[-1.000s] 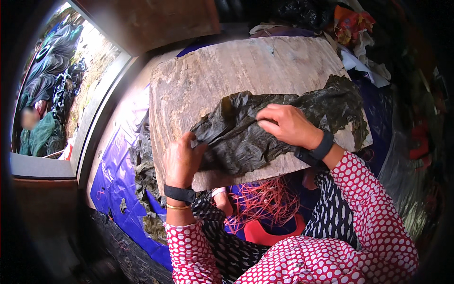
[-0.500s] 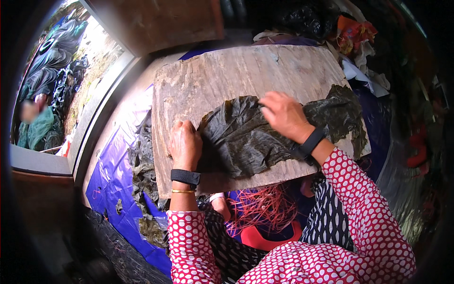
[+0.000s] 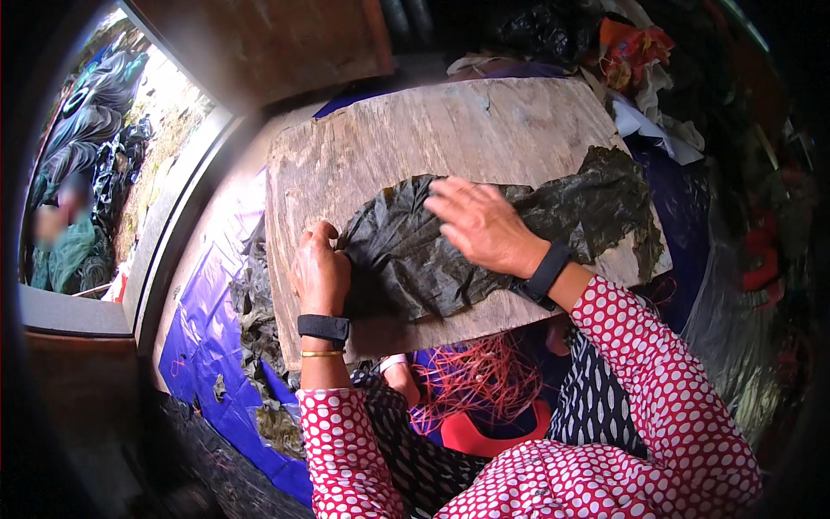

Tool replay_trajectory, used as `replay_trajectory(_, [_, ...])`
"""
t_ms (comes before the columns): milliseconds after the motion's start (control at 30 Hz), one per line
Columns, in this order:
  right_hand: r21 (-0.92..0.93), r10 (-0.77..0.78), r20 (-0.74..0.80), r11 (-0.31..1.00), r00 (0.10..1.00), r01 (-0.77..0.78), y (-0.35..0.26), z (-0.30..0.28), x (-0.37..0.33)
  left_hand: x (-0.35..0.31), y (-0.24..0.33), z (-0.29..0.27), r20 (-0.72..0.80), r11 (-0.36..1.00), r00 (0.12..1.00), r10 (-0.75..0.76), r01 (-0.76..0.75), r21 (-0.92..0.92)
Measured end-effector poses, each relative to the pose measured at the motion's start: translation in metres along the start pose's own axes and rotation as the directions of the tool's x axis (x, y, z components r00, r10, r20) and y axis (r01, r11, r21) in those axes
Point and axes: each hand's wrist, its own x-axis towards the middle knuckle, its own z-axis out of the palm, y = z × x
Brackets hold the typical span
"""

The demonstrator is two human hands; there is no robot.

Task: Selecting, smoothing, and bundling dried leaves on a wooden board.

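Observation:
A long, dark green-brown kelp sheet (image 3: 406, 251), wrinkled and ragged at its edges, lies across a worn wooden board (image 3: 415, 125) in front of me. My left hand (image 3: 320, 266) is closed at the kelp's left end, its fingers curled around the edge there. Over the middle of the sheet, my right hand (image 3: 484, 223) rests open, fingers stretched toward the upper left and slightly blurred. Both wrists wear black bands.
Below the board sits a tangle of red string (image 3: 480, 381) by a red curved object (image 3: 480, 437). More kelp pieces (image 3: 259, 311) lie on blue plastic sheeting (image 3: 194, 355) at left. Bags and crumpled wrappings (image 3: 635, 56) crowd the far right. A doorway shows nets (image 3: 65, 246) outside.
My right hand has slid left along the kelp, showing more of its right part. My left hand stays at the left end. The whole view has shifted slightly.

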Motion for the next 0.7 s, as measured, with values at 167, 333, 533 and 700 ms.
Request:
replay_trajectory(167, [-0.133,0.057,-0.026,0.989,0.998,-0.06,0.022,0.001,-0.009,0.001,-0.006,-0.002,-0.066,0.997,0.996,0.06,-0.057,0.046])
replay_trajectory(333, [0.228,0.235,-0.052,0.949,0.971,-0.218,0.024,-0.031,-0.002,-0.01,0.027,-0.011,-0.172,0.935,0.935,0.311,-0.333,-0.119])
replay_trajectory(533, [-0.005,0.101,0.16,0.995,0.982,-0.102,0.032,-0.037,-0.029,-0.032,0.045,-0.002,0.215,0.877,0.851,0.479,-0.47,-0.095])
replay_trajectory(700, [-0.208,0.329,0.161,0.933,0.93,-0.294,0.056,-0.064,-0.042,-0.037,0.046,-0.01,0.347,0.902,0.858,0.378,-0.426,0.071])
